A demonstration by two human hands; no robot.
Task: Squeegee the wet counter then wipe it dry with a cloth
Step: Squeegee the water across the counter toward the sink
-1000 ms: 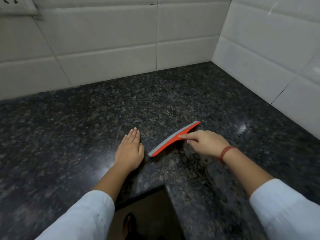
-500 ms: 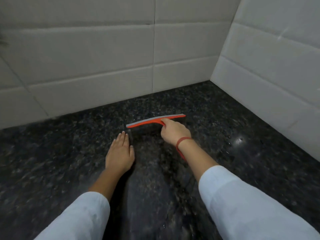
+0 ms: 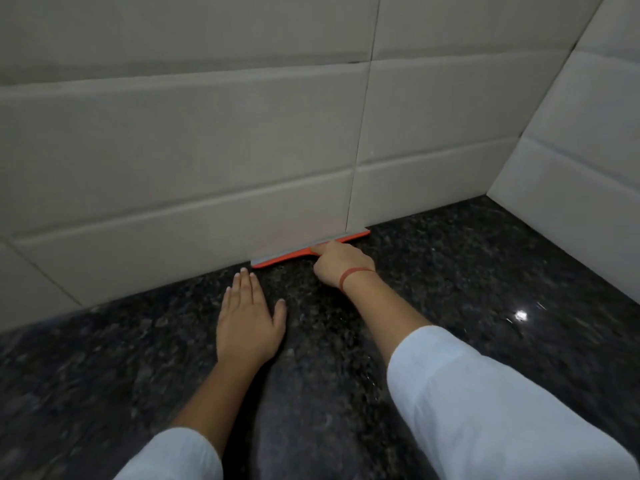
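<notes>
**Orange plastic squeegee [image 3: 291, 257] with grey rubber blade held at rear edge of bench [image 3: 485, 289]**

The right hand [image 3: 341, 265] holds the squeegee by its handle, grip closed around it, index finger stretched forward along the orange back. The blade lies along the join between the dark speckled granite bench and the pale tiled back wall [image 3: 207, 168]. Whether it touches the wall cannot be told. A red band [image 3: 353, 273] circles the right wrist. The left hand [image 3: 247, 323] lies flat on the bench, palm down, fingers straight, thumb out, grip open and holding nothing. It sits near the squeegee's left end but apart from it. White sleeves cover both forearms.
</notes>
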